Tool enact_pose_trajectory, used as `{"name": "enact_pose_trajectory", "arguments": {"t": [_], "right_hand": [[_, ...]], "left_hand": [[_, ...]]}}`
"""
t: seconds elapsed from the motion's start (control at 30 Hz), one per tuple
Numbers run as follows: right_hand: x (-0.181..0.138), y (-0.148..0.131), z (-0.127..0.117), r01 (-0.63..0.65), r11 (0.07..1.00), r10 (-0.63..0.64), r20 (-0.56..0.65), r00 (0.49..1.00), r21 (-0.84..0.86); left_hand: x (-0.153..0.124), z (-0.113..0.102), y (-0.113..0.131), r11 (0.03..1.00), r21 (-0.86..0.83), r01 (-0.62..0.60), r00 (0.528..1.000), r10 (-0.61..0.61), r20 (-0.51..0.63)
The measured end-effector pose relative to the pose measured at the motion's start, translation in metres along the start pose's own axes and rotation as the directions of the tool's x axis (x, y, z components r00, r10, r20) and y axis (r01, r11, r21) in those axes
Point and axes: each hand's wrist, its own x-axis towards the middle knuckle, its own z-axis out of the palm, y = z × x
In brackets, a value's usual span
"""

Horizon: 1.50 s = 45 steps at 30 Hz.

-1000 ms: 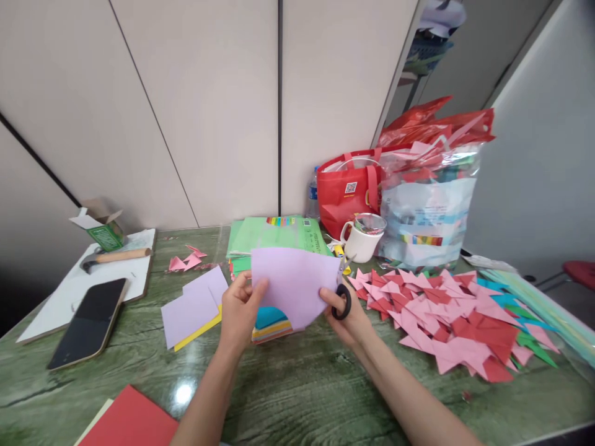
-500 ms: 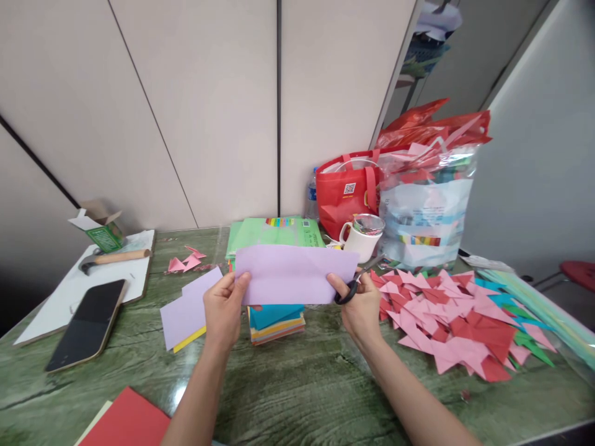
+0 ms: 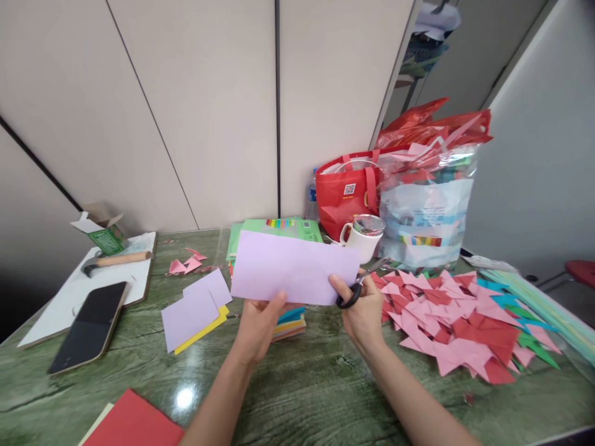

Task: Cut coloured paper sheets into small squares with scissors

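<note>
A long strip of light purple paper (image 3: 292, 269) is held up in front of me. My left hand (image 3: 260, 322) pinches its lower edge near the middle, thumb in front. At the strip's right end, my right hand (image 3: 362, 306) presses its thumb on the paper and also holds black-handled scissors (image 3: 349, 296), blades pointing up and right, away from the strip. Behind and below the strip, a stack of coloured paper (image 3: 290, 325) is partly hidden. Cut purple pieces (image 3: 190, 316) lie on yellow paper (image 3: 204, 331) to the left.
Folded pink and red paper pieces (image 3: 446, 316) are heaped at right. Behind stand a white mug (image 3: 360, 241), a red bag (image 3: 341, 198) and a filled plastic bag (image 3: 425, 210). At left lie a phone (image 3: 88, 328) and a hammer (image 3: 116, 260); red paper (image 3: 134, 421) is near the front.
My left hand has shifted right, from the strip's left end to its lower middle. The strip's left end has tilted up. My right hand has barely moved.
</note>
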Motion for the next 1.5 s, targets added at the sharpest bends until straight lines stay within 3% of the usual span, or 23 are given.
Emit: {"name": "enact_pose_trajectory", "arguments": {"t": [0.17, 0.27, 0.4, 0.5, 0.63, 0.67, 0.73, 1.0, 1.2, 1.27, 1.4, 1.5], "right_hand": [[0.0, 0.0, 0.0, -0.035, 0.999, 0.035, 0.047, 0.998, -0.011], [-0.001, 0.002, 0.0, -0.024, 0.999, 0.025, 0.059, 0.998, -0.031], [-0.014, 0.003, 0.004, -0.057, 0.997, 0.071, 0.27, 0.96, -0.059], [-0.029, -0.001, 0.008, -0.14, 0.978, 0.201, 0.517, 0.832, -0.155], [-0.046, -0.007, 0.011, -0.307, 0.934, 0.334, 0.752, 0.568, -0.183], [-0.048, -0.007, 0.011, -0.34, 0.924, 0.342, 0.781, 0.522, -0.176], [-0.049, -0.008, 0.01, -0.391, 0.909, 0.331, 0.814, 0.477, -0.141], [-0.039, -0.013, 0.007, -0.42, 0.905, 0.302, 0.796, 0.525, -0.067], [-0.044, -0.014, 0.01, -0.378, 0.916, 0.347, 0.743, 0.573, -0.136], [-0.05, -0.013, 0.012, -0.413, 0.894, 0.388, 0.758, 0.525, -0.173], [-0.062, -0.012, 0.016, -0.487, 0.842, 0.444, 0.811, 0.382, -0.232], [-0.065, -0.011, 0.016, -0.481, 0.838, 0.455, 0.815, 0.359, -0.257]], "left_hand": [[0.001, 0.002, -0.003, 0.998, -0.014, 0.06, 0.99, -0.062, -0.123], [0.003, 0.002, 0.002, 0.994, -0.109, -0.009, 0.981, -0.013, -0.195], [0.006, 0.001, 0.01, 0.968, -0.211, -0.134, 0.958, 0.072, -0.278], [0.006, 0.0, 0.014, 0.959, -0.227, -0.167, 0.957, 0.103, -0.27], [0.005, -0.004, 0.015, 0.967, -0.214, -0.14, 0.963, 0.082, -0.257], [0.005, -0.004, 0.015, 0.969, -0.211, -0.128, 0.965, 0.073, -0.251], [0.003, -0.005, 0.015, 0.973, -0.208, -0.101, 0.971, 0.05, -0.235], [-0.005, 0.007, 0.02, 0.988, -0.154, 0.016, 0.988, -0.039, -0.15], [-0.001, 0.008, 0.02, 0.977, -0.157, -0.144, 0.959, 0.099, -0.264], [0.001, 0.007, 0.019, 0.964, -0.171, -0.204, 0.935, 0.14, -0.325], [0.004, 0.006, 0.019, 0.93, -0.205, -0.304, 0.88, 0.192, -0.434], [0.003, 0.008, 0.02, 0.922, -0.196, -0.334, 0.851, 0.205, -0.483]]}}
